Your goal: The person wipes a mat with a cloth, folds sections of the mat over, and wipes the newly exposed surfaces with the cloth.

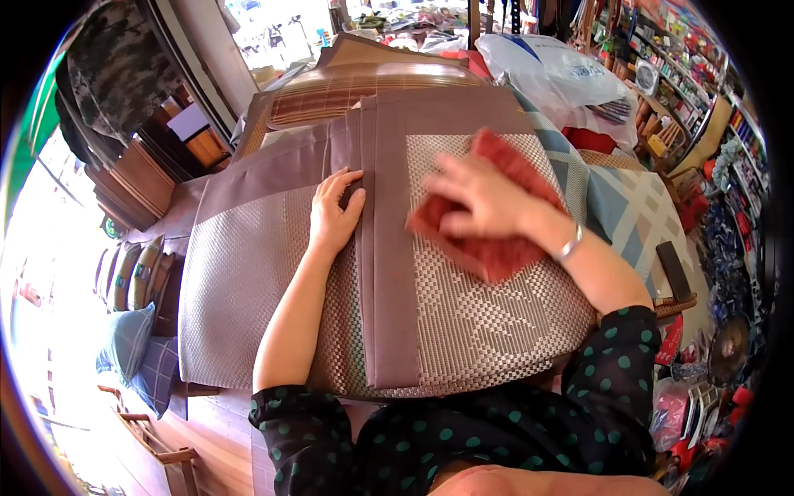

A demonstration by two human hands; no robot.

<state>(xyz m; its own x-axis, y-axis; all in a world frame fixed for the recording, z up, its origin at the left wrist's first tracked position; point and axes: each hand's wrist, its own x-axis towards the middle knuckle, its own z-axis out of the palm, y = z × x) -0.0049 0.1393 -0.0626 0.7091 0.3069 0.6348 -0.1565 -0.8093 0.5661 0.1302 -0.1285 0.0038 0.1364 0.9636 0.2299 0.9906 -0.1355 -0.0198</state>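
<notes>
A folded woven mat (488, 322) with a patterned silver-beige weave and a wide mauve-brown border lies in front of me. My left hand (335, 211) rests on it beside the raised border fold, fingers stretched out and holding nothing. On the right part of the mat, my right hand (480, 198) presses a red cloth (504, 252) against the weave. That hand is blurred by motion, and the cloth bunches out around and under its fingers. A silver bracelet (571, 241) circles the right wrist.
Other mats (372, 83) lie stacked behind. A white plastic bag (554, 70) sits at the back right, near a blue-and-beige patterned mat (637, 215). A dark flat block (674, 271) lies at the right edge. Cushions (128, 331) are piled at left; crowded shelves (728, 190) line the right.
</notes>
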